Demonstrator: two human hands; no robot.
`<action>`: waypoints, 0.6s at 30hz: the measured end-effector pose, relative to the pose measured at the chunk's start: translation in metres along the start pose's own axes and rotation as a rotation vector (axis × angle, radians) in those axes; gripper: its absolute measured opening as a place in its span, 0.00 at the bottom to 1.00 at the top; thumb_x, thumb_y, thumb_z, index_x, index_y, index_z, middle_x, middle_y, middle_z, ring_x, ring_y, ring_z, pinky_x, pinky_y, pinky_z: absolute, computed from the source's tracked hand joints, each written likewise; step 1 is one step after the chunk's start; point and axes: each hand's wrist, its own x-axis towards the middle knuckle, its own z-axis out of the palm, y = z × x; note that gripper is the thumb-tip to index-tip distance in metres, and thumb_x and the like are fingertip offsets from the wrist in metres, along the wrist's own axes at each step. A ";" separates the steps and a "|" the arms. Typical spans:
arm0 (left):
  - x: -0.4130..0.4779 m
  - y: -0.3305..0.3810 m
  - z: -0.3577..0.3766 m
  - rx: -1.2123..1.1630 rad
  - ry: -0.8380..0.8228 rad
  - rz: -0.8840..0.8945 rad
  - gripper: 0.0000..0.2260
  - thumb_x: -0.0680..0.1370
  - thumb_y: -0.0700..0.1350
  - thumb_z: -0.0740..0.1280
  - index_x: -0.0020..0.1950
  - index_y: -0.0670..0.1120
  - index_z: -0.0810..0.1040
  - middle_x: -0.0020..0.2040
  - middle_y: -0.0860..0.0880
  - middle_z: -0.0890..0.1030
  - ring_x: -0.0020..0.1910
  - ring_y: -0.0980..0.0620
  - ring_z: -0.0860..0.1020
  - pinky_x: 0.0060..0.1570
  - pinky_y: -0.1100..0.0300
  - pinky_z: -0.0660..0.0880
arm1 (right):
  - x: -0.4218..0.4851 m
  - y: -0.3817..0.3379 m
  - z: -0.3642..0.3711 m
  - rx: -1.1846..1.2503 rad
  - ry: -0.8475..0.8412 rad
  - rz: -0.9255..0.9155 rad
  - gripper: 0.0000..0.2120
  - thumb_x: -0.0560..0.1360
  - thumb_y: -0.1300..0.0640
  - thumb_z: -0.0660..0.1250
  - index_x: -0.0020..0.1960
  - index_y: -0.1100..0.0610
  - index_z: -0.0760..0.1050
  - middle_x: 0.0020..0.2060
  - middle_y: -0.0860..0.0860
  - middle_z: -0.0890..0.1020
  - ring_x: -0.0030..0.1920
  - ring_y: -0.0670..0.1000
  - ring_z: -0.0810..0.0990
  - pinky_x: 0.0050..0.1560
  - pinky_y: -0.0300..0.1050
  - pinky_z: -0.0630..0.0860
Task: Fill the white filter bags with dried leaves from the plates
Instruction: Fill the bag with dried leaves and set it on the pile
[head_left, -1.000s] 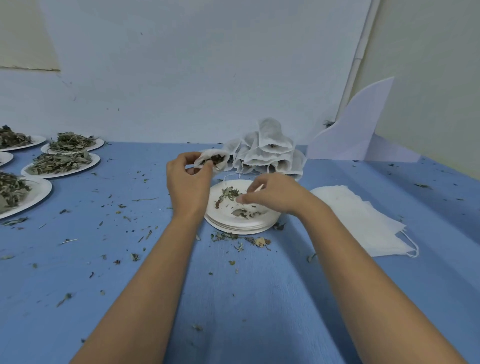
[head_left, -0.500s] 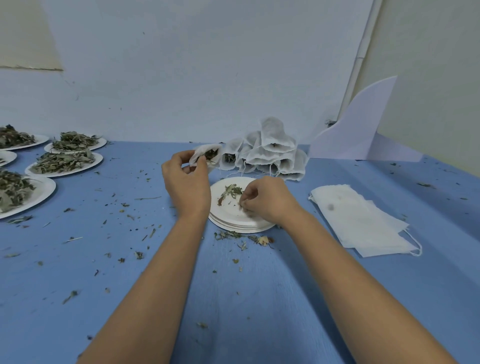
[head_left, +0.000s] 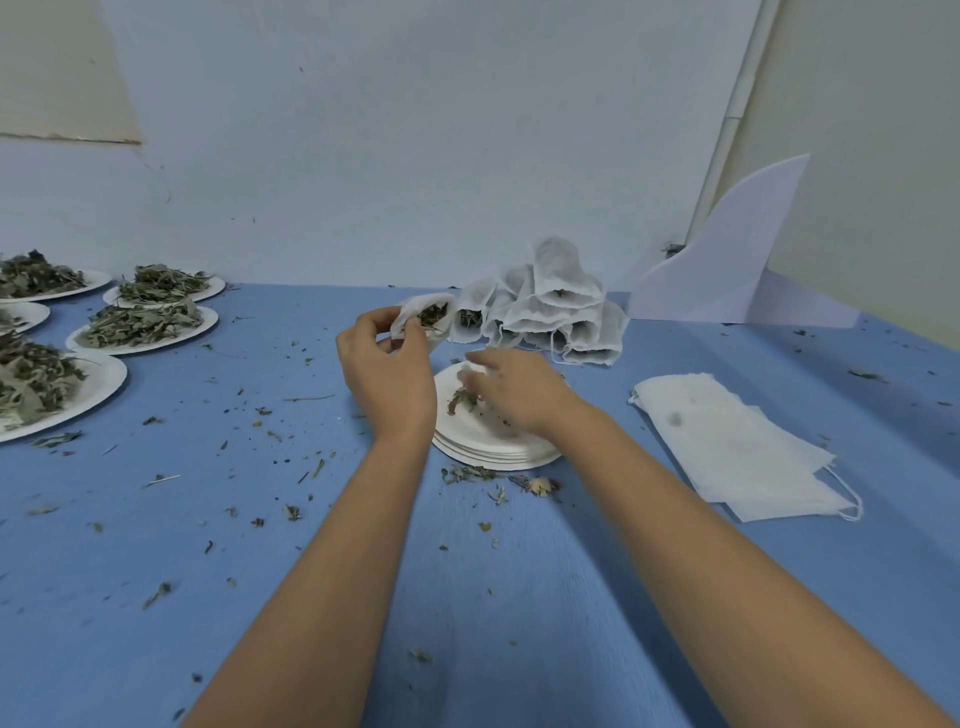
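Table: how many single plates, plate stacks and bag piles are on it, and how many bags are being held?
Single plates: 5
Plate stack: 1
Bag piles: 2
Held bag: 1
Total: 9

A makeshift packing room: blue-covered bench (head_left: 156, 597) against bare white walls (head_left: 415, 130), many plates (head_left: 111, 382) of dried leaves (head_left: 137, 322).

Left hand (head_left: 387, 374), raised at center frame, pinches a filter bag (head_left: 408, 312) with curled fingers; right hand (head_left: 514, 392) beside it is lower, palm down, fingers blurred.
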 end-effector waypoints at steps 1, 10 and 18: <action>0.000 0.000 0.000 -0.003 -0.001 0.000 0.02 0.77 0.40 0.66 0.49 0.47 0.75 0.55 0.48 0.71 0.38 0.63 0.74 0.38 0.76 0.70 | 0.000 -0.002 0.004 -0.049 -0.045 -0.022 0.19 0.81 0.49 0.58 0.66 0.58 0.73 0.68 0.56 0.71 0.67 0.57 0.70 0.62 0.48 0.66; 0.000 0.000 -0.001 -0.007 0.012 -0.015 0.03 0.77 0.40 0.65 0.49 0.47 0.75 0.56 0.48 0.71 0.38 0.64 0.74 0.37 0.77 0.69 | -0.006 -0.008 0.017 -0.246 0.024 -0.073 0.11 0.77 0.62 0.60 0.46 0.65 0.80 0.45 0.61 0.82 0.45 0.60 0.78 0.48 0.50 0.76; -0.003 0.001 0.001 0.003 -0.013 0.007 0.02 0.77 0.40 0.66 0.48 0.47 0.75 0.53 0.49 0.70 0.40 0.61 0.75 0.36 0.78 0.69 | -0.016 -0.003 0.013 -0.414 0.093 -0.111 0.12 0.72 0.69 0.59 0.47 0.62 0.81 0.40 0.58 0.79 0.42 0.59 0.75 0.38 0.46 0.70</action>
